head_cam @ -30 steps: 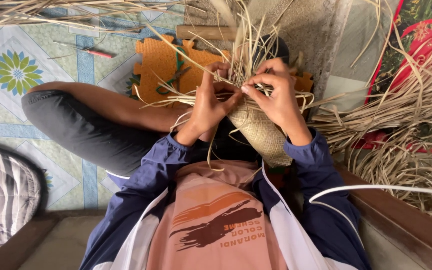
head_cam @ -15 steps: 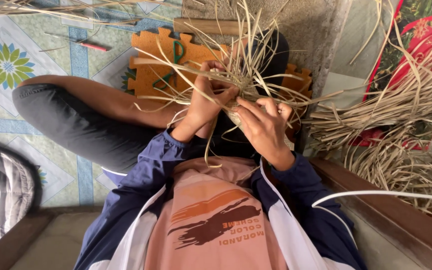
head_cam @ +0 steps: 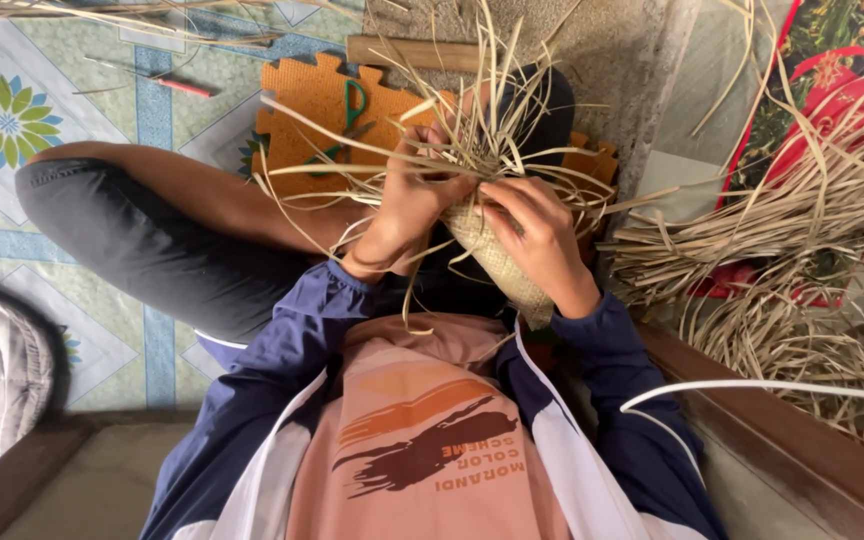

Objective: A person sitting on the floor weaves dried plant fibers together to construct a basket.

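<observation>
Woven straw piece (head_cam: 497, 262) sits upright in the person's lap, loose strips (head_cam: 472, 130) fanning from its top. Left hand (head_cam: 414, 205) pinches the strips; right hand (head_cam: 542, 235) wraps closed around the weave. Behind lie an orange foam mat (head_cam: 322, 105) and, rightward, a straw pile (head_cam: 802, 230).

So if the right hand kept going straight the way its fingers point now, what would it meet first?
The right hand points up and left across the woven piece, so it would likely meet the left hand first, amid the loose strips. Depth is unclear; they look almost touching.
</observation>
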